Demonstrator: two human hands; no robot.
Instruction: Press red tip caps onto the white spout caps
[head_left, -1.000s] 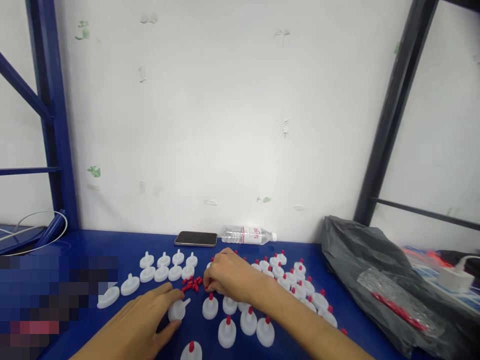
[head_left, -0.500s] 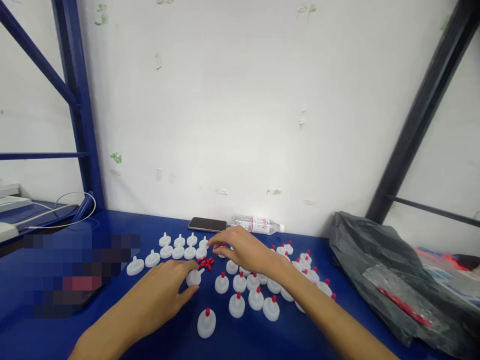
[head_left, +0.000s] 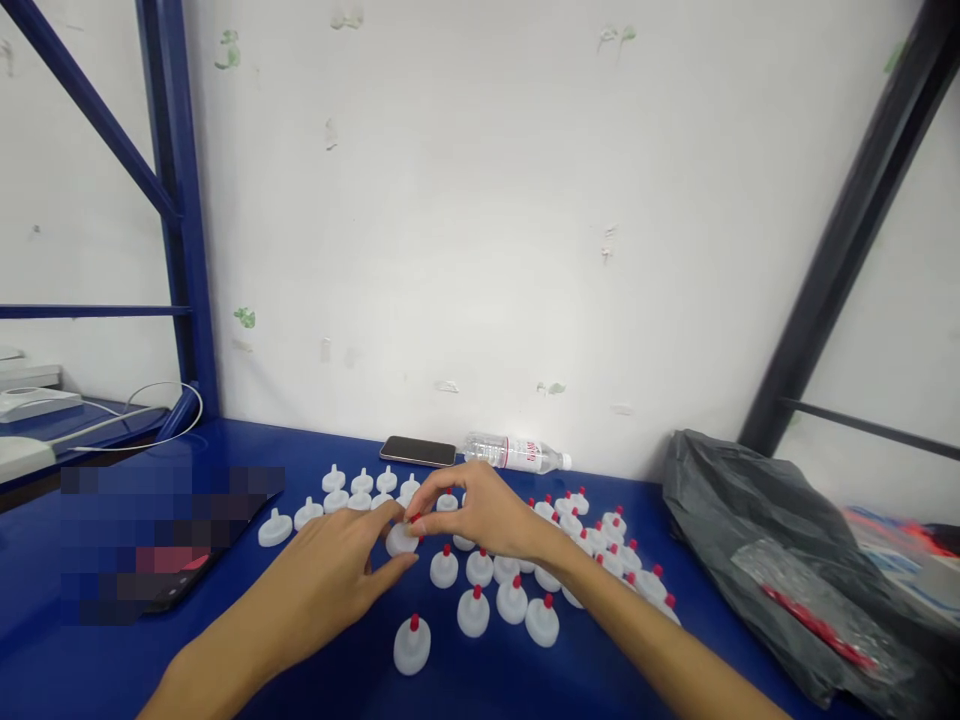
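My left hand point(head_left: 337, 570) holds a white cap-like piece point(head_left: 402, 541) between thumb and fingers. At that piece's tip, my right hand point(head_left: 472, 515) pinches a small red cap point(head_left: 416, 521). Several white pieces with bare spouts stand in rows behind and left of my left hand, one of them point(head_left: 275, 527) at the far left. Many white pieces with red tips stand to the right, partly behind my right arm. One red-tipped piece point(head_left: 412, 645) sits apart near the front. The loose red caps are mostly hidden by my hands.
A phone point(head_left: 418, 451) and a clear bottle point(head_left: 517, 453) lie by the wall. On the right is a dark plastic bag point(head_left: 720, 520) with a clear packet point(head_left: 817, 610) on it. A dark device point(head_left: 180, 585), partly blurred, lies left on the blue table point(head_left: 315, 690).
My left hand has lifted the white piece slightly up and right. My right hand has moved left and down to its tip, with a red cap in the fingers. The view has shifted slightly.
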